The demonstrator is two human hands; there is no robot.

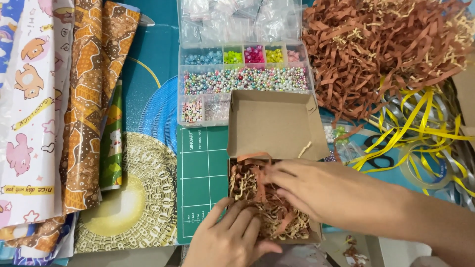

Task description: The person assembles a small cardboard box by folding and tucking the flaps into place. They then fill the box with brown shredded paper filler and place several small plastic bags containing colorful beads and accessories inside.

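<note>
A small brown cardboard box (pixel 273 118) lies open on a green cutting mat (pixel 203 178), its lid flap standing back. The box is filled with brown and tan shredded paper (pixel 250 184). My left hand (pixel 230 237) rests at the box's near left corner, fingers spread on the shreds and the box edge. My right hand (pixel 316 190) reaches in from the right and presses flat on the shredded paper, fingers together and slightly blurred. Neither hand grips anything that I can see.
A clear bead organiser (pixel 245 74) with coloured beads sits behind the box. A big pile of brown shredded paper (pixel 381 49) lies at the back right, yellow and silver ribbons (pixel 425 128) and black scissors (pixel 376 151) to the right. Wrapping paper sheets (pixel 59 109) cover the left.
</note>
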